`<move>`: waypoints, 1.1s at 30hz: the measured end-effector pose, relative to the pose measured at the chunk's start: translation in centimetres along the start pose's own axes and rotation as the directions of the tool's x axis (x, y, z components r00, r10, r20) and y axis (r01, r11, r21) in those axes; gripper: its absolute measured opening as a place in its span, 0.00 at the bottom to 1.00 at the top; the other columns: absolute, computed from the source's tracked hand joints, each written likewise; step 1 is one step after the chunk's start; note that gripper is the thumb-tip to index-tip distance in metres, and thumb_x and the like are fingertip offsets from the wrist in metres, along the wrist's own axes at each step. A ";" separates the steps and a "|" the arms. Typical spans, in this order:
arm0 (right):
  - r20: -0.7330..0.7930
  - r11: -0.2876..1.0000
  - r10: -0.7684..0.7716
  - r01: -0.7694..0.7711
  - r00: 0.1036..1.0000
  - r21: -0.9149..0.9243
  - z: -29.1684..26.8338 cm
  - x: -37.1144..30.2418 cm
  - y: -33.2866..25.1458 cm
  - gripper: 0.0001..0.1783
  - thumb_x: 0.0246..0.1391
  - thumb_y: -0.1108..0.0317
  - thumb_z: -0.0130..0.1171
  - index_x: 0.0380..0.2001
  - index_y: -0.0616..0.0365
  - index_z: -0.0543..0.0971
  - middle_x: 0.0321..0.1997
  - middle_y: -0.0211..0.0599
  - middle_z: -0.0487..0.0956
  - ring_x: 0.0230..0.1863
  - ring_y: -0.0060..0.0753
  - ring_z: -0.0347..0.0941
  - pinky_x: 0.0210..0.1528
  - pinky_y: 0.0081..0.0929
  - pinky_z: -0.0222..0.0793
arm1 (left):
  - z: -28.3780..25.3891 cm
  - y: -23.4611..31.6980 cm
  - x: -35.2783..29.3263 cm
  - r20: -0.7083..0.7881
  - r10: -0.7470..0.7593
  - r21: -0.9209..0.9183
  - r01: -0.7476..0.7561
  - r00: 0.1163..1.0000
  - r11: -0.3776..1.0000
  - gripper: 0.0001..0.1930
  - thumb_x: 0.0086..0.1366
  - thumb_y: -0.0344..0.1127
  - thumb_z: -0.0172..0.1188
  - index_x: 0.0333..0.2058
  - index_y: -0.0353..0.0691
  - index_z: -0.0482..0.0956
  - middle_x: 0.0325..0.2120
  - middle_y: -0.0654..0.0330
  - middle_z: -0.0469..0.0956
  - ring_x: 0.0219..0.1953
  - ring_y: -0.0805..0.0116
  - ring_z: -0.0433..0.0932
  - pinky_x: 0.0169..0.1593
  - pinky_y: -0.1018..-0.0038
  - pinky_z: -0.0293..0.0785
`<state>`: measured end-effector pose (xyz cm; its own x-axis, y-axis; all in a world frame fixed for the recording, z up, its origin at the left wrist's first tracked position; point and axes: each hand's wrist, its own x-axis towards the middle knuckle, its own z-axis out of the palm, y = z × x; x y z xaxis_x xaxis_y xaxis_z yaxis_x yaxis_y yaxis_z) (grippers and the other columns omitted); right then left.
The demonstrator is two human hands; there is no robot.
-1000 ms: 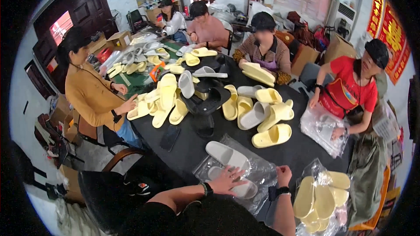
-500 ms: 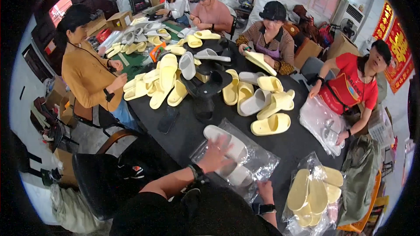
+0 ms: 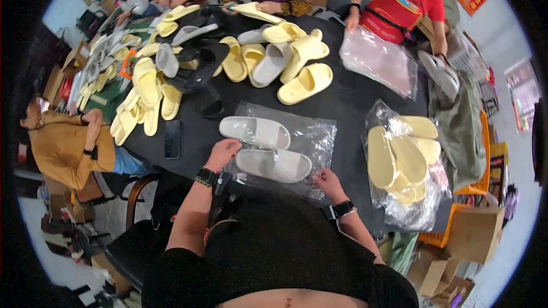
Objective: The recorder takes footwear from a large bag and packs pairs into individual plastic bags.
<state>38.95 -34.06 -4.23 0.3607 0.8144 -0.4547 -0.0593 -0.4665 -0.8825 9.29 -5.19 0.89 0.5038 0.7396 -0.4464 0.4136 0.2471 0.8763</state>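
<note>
On the black table before me, a clear plastic bag (image 3: 322, 137) lies flat with a pair of light grey slippers inside. The upper grey slipper (image 3: 251, 131) and the lower grey slipper (image 3: 271, 165) lie side by side, toes pointing opposite ways. My left hand (image 3: 224, 155) is at the bag's left edge, its fingers closed in a pinch on the film beside the lower slipper. With bent fingers, my right hand (image 3: 326, 183) grips the bag's lower right edge. A black phone (image 3: 172, 140) rests to the left.
Bagged yellow slippers (image 3: 394, 159) lie at the right. Loose yellow slippers (image 3: 305, 84) and black slippers (image 3: 197, 71) are piled toward the far side. A person in red (image 3: 394, 8) handles a stack of clear bags (image 3: 379, 60); several others sit around the table (image 3: 348, 165).
My left hand has moved from lying spread over the slippers to the bag's left edge. The bag now lies flatter and straighter. My view has swung right and down.
</note>
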 end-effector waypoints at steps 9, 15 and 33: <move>-0.084 0.986 0.162 -0.158 0.983 0.056 0.3 -1.9 -0.4 0.15 0.54 0.69 0.60 0.40 0.64 0.67 0.26 0.35 0.75 0.23 0.25 0.75 0.22 0.23 0.71 | 2.2 -3.7 0.6 -0.277 0.546 0.697 -0.226 0.791 0.681 0.31 0.54 0.48 0.68 0.50 0.33 0.71 0.40 0.48 0.76 0.36 0.56 0.77 0.43 0.62 0.73; -0.198 0.968 0.045 -0.092 0.979 -0.235 0.9 -0.9 1.7 0.22 0.52 0.69 0.62 0.45 0.63 0.64 0.24 0.38 0.75 0.23 0.32 0.75 0.23 0.27 0.72 | 1.0 -4.5 1.0 -0.270 0.138 0.300 -0.053 0.953 0.952 0.26 0.56 0.44 0.66 0.47 0.32 0.73 0.36 0.53 0.79 0.34 0.65 0.78 0.37 0.68 0.75; 0.138 0.329 -0.045 0.145 0.989 -0.933 -0.3 2.0 -4.8 0.86 0.09 0.43 0.80 0.68 0.61 0.36 0.75 0.45 0.34 0.74 0.53 0.26 0.67 0.64 0.37 | -0.9 -1.0 -0.5 0.107 -0.042 -0.127 0.056 0.993 0.990 0.10 0.66 0.38 0.57 0.37 0.36 0.78 0.20 0.62 0.78 0.22 0.76 0.76 0.27 0.79 0.73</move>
<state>40.21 -30.29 -0.82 0.2313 0.8743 -0.4266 0.9014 -0.3576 -0.2440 7.96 -5.21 0.42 0.5639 0.6576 -0.4996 0.3410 0.3656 0.8661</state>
